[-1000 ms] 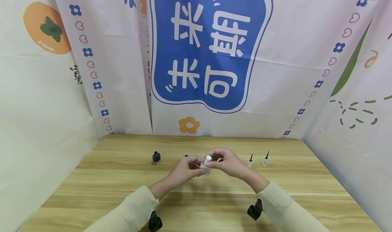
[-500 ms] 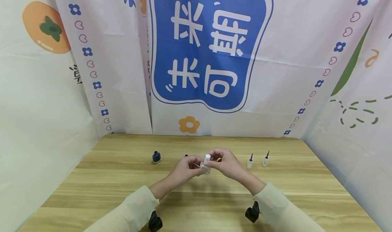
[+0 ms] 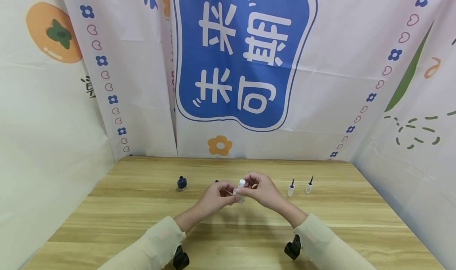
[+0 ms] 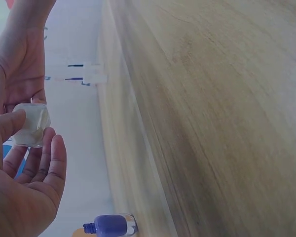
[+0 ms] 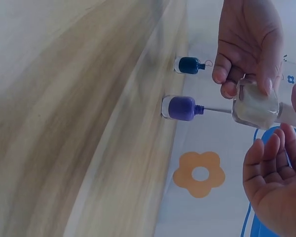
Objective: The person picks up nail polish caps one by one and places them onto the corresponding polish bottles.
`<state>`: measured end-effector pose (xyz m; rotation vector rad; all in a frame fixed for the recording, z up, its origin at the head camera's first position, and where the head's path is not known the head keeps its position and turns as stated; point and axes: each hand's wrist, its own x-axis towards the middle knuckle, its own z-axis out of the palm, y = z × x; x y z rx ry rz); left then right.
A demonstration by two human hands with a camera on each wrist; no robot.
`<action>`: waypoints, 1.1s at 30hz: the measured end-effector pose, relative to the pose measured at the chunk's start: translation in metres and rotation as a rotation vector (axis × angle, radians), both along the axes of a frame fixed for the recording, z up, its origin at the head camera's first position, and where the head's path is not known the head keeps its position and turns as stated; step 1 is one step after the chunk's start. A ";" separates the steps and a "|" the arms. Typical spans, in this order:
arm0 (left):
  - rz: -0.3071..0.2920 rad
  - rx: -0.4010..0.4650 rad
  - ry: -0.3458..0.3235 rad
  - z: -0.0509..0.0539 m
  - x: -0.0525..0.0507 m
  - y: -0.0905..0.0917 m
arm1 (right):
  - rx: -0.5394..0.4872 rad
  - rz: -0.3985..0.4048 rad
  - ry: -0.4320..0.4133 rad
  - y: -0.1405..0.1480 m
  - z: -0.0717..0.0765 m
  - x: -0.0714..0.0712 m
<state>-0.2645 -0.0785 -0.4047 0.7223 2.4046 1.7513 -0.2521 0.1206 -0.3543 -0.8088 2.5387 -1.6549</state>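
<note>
My left hand (image 3: pixel 215 196) grips a small clear glass nail polish bottle (image 4: pixel 34 126) with pale contents, thumb on one flat face and fingertips against the other side. At the bottle's top, my right hand (image 3: pixel 264 191) pinches the white cap (image 3: pixel 242 182) between thumb and fingers. Both hands are raised above the middle of the table. In the right wrist view the cap lies in line with the bottle; whether it is tight or loose I cannot tell. My right hand's other fingers are partly bent.
On the wooden table (image 3: pixel 228 238), an uncapped dark teal polish bottle (image 3: pixel 182 183) stands at left. An uncapped purple one (image 5: pixel 181 108) is mostly hidden behind my left hand in the head view. Two white brush caps (image 3: pixel 291 188) stand brush-up at right. A printed cloth hangs behind.
My right wrist has turned slightly and shifted a little left, and the white cap has turned with its fingers. My left hand and the bottle have stayed nearly still.
</note>
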 end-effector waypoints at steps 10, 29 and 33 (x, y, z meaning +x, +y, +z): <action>-0.004 0.008 -0.008 0.002 0.001 0.000 | -0.016 0.131 -0.024 0.015 -0.019 -0.024; 0.000 0.010 -0.014 -0.002 0.000 0.000 | -0.005 0.092 -0.036 0.007 -0.008 -0.012; 0.001 0.007 -0.002 -0.002 0.001 0.000 | -0.018 0.055 -0.041 0.003 -0.001 -0.004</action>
